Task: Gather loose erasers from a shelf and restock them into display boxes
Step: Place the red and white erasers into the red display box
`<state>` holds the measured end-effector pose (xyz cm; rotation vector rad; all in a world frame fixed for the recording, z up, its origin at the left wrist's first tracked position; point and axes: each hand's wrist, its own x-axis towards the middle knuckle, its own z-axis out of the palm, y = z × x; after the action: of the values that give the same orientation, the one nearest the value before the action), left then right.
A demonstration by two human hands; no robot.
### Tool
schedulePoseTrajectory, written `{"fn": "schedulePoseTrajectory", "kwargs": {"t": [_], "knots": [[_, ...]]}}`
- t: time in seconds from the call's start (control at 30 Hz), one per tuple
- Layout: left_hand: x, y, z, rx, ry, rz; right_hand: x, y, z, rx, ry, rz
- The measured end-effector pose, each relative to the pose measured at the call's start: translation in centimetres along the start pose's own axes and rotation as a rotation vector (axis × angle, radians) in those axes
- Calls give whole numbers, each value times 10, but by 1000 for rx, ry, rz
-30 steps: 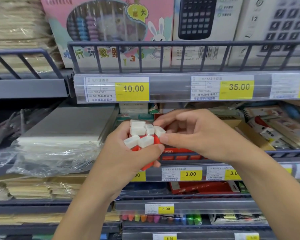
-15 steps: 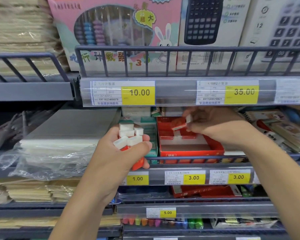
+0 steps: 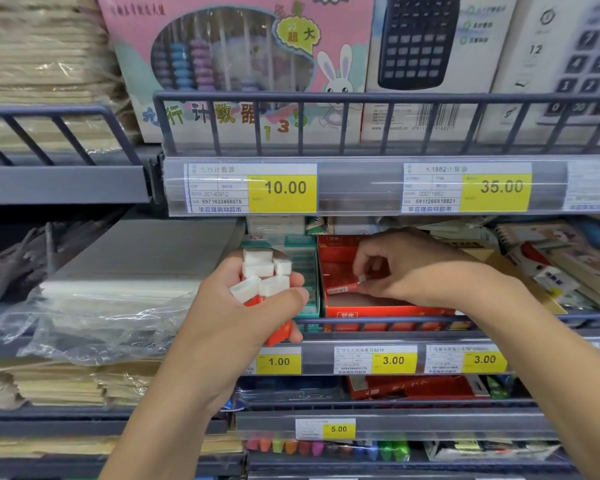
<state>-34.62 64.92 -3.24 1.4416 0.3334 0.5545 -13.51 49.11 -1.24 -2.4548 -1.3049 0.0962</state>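
Observation:
My left hand (image 3: 243,306) grips a bundle of several erasers (image 3: 262,277), white ends up with red sleeves below, held in front of the middle shelf. My right hand (image 3: 406,268) reaches into the open red display box (image 3: 388,310) on that shelf and pinches a single red-sleeved eraser (image 3: 347,286) low over the box's floor. The box's inside looks mostly bare; my right hand hides its right part.
A teal display box (image 3: 300,251) stands left of the red one, behind my left hand. A grey rail (image 3: 378,320) runs along the shelf front. A plastic-wrapped stack (image 3: 118,289) lies at the left, notebooks (image 3: 551,258) at the right. Price tags line the shelf edges.
My right hand took one eraser from the bundle in my left hand, carried it right to the red box and lowered it inside. My left hand stayed in place.

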Motion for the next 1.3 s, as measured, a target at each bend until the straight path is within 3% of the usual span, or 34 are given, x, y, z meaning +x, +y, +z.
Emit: {"fn": "schedulePoseTrajectory", "kwargs": {"t": [0.2,0.47,0.63,0.73,0.87,1.07,1.3], "knots": [[-2,3,1,31,-20,7,5,-3,1,-92,-29,-97],[-7,5,4,45,-22,4,7,-2,-1,-7,-110,-38],[-10,6,9,51,-50,18,-3,-7,-5,-47,-28,-35],[-10,5,12,43,-64,28,-20,-22,-7,225,96,-99],[-12,4,16,31,-117,25,-41,-52,-5,646,22,-228],[-15,5,20,19,-138,21,-47,-61,-3,738,46,-256],[-14,5,18,11,-103,19,-45,-61,2,1110,117,-181]]}}
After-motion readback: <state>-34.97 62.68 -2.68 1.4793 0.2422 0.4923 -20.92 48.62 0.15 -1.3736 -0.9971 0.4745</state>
